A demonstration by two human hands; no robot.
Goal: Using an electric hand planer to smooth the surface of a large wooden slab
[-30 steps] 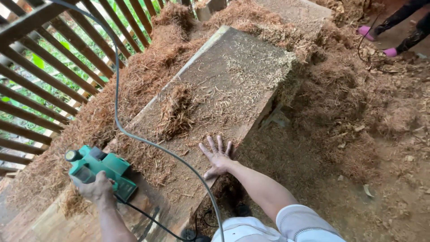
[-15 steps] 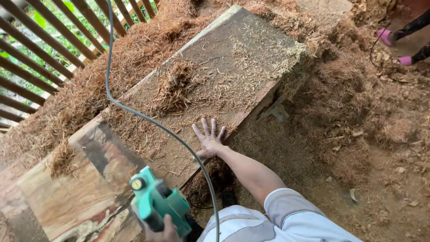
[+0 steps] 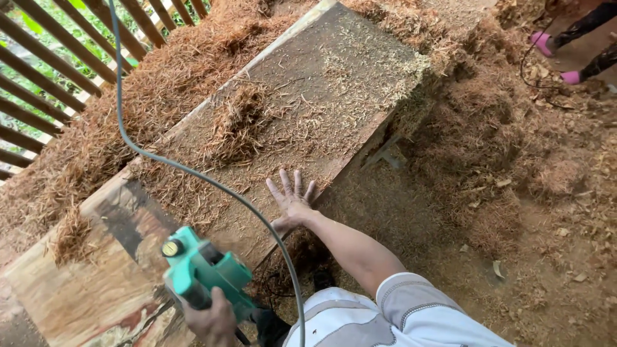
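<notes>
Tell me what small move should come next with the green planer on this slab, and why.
Probably sweep the right hand across the wooden slab to clear the shavings. They cover most of its top, and only the end near the green electric planer, gripped in the left hand, shows bare grain. The grey cord also lies across the slab.

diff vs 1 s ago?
The left hand has drawn the green electric planer back along the wooden slab toward the person, baring planed wood. The right hand stays flat on the slab's edge; the shavings pile is unmoved.
</notes>
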